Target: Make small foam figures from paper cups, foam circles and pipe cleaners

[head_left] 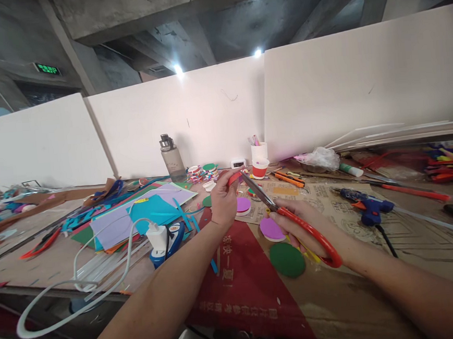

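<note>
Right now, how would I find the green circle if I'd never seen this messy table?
Start at the red banner spread across the table's near edge. Just right of it, below the right hand holding red-handled scissors, lies the green circle. It is larger and darker than the purple circles beside it.

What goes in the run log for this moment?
left hand: holds red piece | right hand: grips scissors, blades at piece

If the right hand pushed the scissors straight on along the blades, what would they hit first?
The right hand aims the scissors up and left; their tips sit at the small red piece pinched in the left hand. That piece comes first, then probably the fingers.
</note>
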A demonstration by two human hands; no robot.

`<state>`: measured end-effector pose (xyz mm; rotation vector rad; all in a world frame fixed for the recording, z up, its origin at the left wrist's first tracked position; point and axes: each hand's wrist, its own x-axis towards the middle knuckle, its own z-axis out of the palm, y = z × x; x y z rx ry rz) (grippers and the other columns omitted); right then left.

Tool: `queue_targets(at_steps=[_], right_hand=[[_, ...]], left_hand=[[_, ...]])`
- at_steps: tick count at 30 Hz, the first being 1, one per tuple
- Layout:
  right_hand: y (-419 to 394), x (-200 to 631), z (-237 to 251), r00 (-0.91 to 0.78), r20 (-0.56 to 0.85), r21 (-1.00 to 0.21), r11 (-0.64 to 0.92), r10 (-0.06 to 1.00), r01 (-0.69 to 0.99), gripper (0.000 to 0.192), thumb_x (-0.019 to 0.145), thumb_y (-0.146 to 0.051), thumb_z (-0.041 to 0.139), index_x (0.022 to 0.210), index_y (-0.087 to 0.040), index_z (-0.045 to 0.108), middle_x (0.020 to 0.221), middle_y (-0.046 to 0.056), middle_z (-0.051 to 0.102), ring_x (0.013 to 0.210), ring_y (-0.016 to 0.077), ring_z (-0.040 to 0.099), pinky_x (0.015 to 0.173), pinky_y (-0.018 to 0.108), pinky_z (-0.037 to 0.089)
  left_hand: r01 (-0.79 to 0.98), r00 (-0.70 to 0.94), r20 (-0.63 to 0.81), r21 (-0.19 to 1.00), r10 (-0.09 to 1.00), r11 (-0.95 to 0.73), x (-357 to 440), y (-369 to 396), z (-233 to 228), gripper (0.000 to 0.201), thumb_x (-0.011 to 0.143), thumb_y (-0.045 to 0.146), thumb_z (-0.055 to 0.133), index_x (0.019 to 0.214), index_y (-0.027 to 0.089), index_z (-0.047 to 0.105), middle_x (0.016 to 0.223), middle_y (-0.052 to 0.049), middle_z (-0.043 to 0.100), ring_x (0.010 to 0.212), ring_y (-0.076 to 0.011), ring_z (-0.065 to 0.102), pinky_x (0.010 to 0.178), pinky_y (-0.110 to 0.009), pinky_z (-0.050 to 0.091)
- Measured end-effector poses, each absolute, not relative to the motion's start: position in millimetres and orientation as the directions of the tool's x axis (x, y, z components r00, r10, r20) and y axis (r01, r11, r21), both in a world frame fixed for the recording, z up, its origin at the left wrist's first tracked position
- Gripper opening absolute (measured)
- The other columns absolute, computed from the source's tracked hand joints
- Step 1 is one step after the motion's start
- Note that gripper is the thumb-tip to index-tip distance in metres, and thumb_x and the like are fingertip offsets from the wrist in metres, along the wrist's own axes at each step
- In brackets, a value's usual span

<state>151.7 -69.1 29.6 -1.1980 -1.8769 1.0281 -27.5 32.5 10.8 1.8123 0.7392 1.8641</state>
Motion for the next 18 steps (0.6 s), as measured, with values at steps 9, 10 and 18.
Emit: queue_targets(at_steps=[9, 10, 18], right_hand=[[-66.4, 155.3, 22.5, -0.374, 0.165, -0.882, 0.306, 0.913, 0.357, 0.023, 0.09, -0.043, 0.049, 0.086, -0.021, 0.05, 0.063, -0.005, 0.049, 0.045, 0.0101, 0.052, 0.041, 0.022, 0.043], [-66.5, 155.5, 22.4, -0.374, 0.162, -0.883, 0.303, 0.913, 0.359, 0.022, 0.091, -0.043, 0.049, 0.086, -0.021, 0.05, 0.064, -0.005, 0.049, 0.045, 0.0101, 0.052, 0.041, 0.022, 0.043], [-67.4, 154.7, 22.4, -0.365, 0.128, -0.897, 0.265, 0.922, 0.354, 0.021, 0.091, -0.042, 0.049, 0.087, -0.021, 0.049, 0.064, -0.006, 0.048, 0.044, 0.0088, 0.052, 0.04, 0.021, 0.042]], left_hand=[[0.066, -0.047, 0.756, 0.655, 0.653, -0.753, -27.9, 30.8, 10.8, 0.024, 0.089, 0.023, 0.057, 0.108, 0.024, 0.072, 0.111, -0.004, 0.072, 0.108, -0.0182, 0.064, 0.098, -0.033, 0.049], [0.069, -0.047, 0.757, 0.654, 0.652, -0.754, -28.0, 30.8, 10.9, 0.024, 0.089, 0.023, 0.057, 0.108, 0.023, 0.072, 0.111, -0.004, 0.072, 0.108, -0.0181, 0.064, 0.098, -0.033, 0.048], [0.076, -0.045, 0.758, 0.653, 0.651, -0.754, -27.9, 33.2, 9.7, 0.025, 0.088, 0.02, 0.056, 0.107, 0.023, 0.072, 0.109, -0.004, 0.073, 0.105, -0.0177, 0.065, 0.096, -0.031, 0.048]])
